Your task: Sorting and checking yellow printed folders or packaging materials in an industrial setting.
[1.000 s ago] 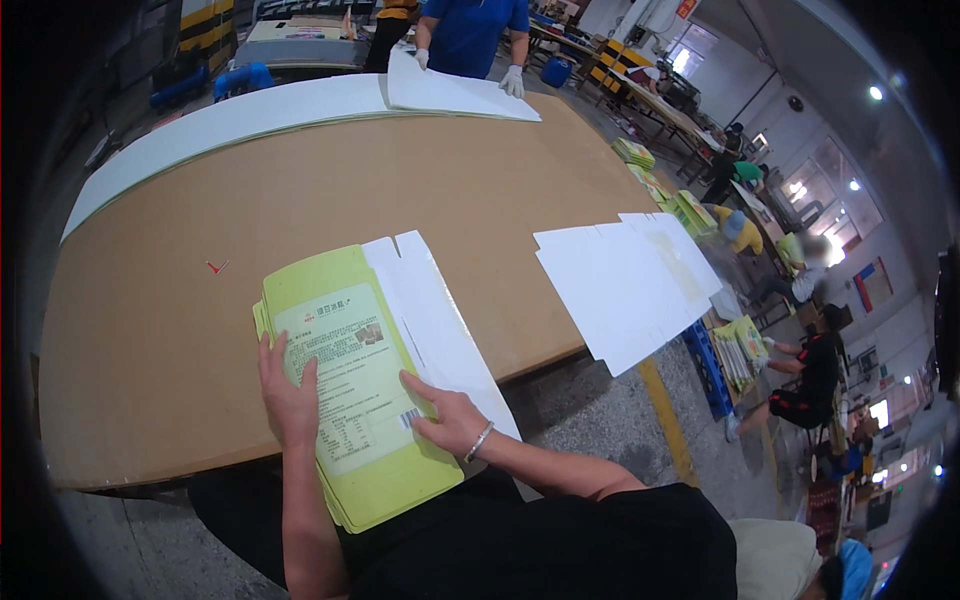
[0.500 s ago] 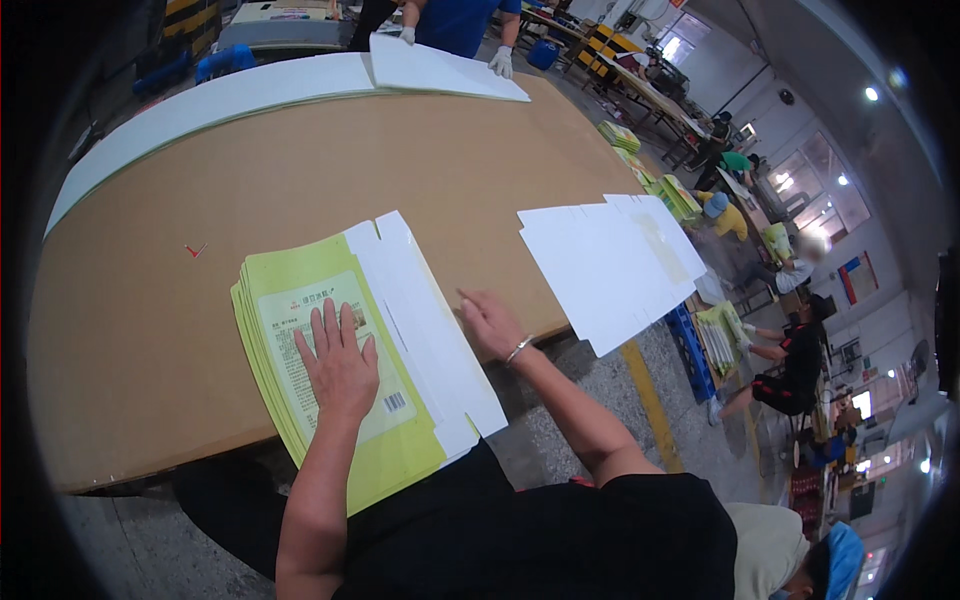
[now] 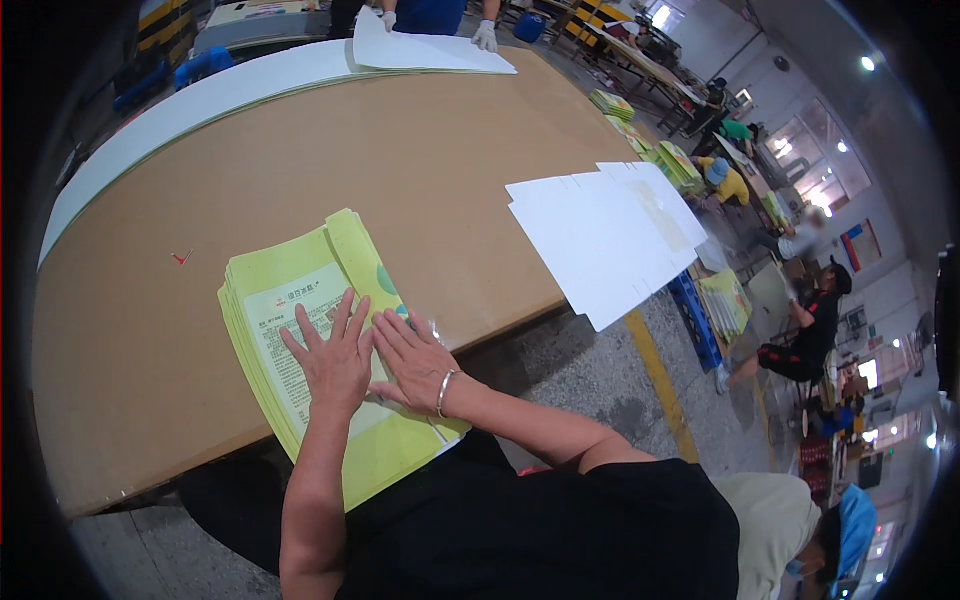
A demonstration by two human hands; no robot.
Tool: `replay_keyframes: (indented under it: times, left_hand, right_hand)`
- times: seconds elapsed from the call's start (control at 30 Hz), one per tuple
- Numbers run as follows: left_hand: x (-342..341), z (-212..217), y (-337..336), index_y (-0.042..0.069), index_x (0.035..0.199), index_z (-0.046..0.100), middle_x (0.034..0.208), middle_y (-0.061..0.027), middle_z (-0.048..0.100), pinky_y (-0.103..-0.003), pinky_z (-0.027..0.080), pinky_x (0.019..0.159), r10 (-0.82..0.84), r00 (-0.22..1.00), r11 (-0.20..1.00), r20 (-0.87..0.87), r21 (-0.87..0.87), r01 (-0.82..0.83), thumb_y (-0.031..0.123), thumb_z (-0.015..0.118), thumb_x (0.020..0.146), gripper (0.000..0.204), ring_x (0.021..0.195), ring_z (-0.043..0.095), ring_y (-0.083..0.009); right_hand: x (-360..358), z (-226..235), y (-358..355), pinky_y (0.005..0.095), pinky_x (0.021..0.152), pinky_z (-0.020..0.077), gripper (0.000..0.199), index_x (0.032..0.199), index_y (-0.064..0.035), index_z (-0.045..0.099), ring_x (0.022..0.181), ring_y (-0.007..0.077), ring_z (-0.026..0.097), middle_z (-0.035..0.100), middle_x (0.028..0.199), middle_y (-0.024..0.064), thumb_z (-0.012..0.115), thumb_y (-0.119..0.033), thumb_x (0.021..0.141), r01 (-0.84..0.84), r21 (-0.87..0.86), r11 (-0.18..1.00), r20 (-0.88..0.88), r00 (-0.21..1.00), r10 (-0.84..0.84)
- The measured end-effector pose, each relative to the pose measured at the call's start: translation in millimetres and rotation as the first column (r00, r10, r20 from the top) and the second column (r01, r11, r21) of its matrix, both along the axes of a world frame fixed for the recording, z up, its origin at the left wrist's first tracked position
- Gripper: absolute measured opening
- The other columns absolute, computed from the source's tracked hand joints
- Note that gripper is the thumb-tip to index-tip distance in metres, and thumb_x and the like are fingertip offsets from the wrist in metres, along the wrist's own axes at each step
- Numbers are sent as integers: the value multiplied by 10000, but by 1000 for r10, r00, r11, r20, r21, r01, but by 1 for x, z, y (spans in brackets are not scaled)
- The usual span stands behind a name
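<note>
A stack of yellow-green printed cardboard blanks (image 3: pixel 255 272) lies at the near edge of the brown table, partly overhanging toward me. On the top blank, the right-hand flap (image 3: pixel 352 250) is folded over onto the printed panel, green side up. My left hand (image 3: pixel 335 365) lies on the panel with fingers spread. My right hand (image 3: pixel 412 362), with a bracelet (image 3: pixel 446 392) at the wrist, presses flat on the folded flap, its fingers stretched out beside the left hand. Neither hand grips anything.
White die-cut blanks (image 3: pixel 595 235) hang over the table's right edge. Long white sheets (image 3: pixel 200 105) lie along the far edge, where a co-worker's gloved hand (image 3: pixel 485 37) rests. The brown tabletop (image 3: pixel 420 150) bears a small red mark. Other people sit working at right.
The top blank's flap, white side up before, is now folded over to the left. My right hand has moved left from beside the stack onto it. My left hand stays on the panel.
</note>
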State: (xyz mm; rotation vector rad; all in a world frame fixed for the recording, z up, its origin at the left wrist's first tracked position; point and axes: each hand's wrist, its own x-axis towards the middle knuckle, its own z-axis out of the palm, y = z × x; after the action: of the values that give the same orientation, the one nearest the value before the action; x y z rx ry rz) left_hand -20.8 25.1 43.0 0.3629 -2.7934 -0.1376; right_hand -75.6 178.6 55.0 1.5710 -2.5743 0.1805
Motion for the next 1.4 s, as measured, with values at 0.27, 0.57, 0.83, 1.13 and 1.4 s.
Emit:
replay_keyframes:
  times: [0.27,0.57,0.83,1.13,1.4]
  left_hand:
    - [14,12,-10,291,1448,412,1548,86,305,-703,-26,1096,57,997,987,52,148,-64,514,458,944,552,1426,93,-482]
    - [20,7,-10,299,1450,408,1537,68,320,-679,-51,1113,-4,1000,982,23,188,0,530,463,939,564,1438,71,-457]
    - [11,4,-4,317,1433,431,1521,75,352,-676,-26,1119,20,999,992,-31,128,-16,526,482,927,549,1426,117,-470]
    - [7,12,-5,244,1439,429,1510,22,373,-680,3,1121,-17,1000,986,25,169,13,456,549,896,595,1429,96,-471]
    - [15,-6,-26,110,1340,509,1413,-103,462,-672,95,1100,345,857,930,-382,264,-256,259,534,922,445,1387,284,-401]
  right_hand:
    - [-147,5,142,482,1078,344,438,1193,-35,628,1295,397,430,574,1264,225,635,-352,891,422,-441,792,169,906,-389]
    - [-185,-16,217,539,1021,410,1056,1549,-235,85,1228,517,449,375,1378,377,756,-209,734,563,579,589,-4,725,-689]
    - [-151,97,142,447,933,498,952,1543,-255,167,1098,363,603,581,1246,192,540,96,740,471,305,828,219,811,-542]
    - [-71,104,106,337,1099,379,859,1471,-26,362,1317,214,466,393,1504,122,561,46,639,645,-376,665,891,54,452]
    - [-18,25,76,266,1043,370,724,1469,-37,376,1278,147,466,451,1463,111,451,29,752,491,-103,865,917,384,-109]
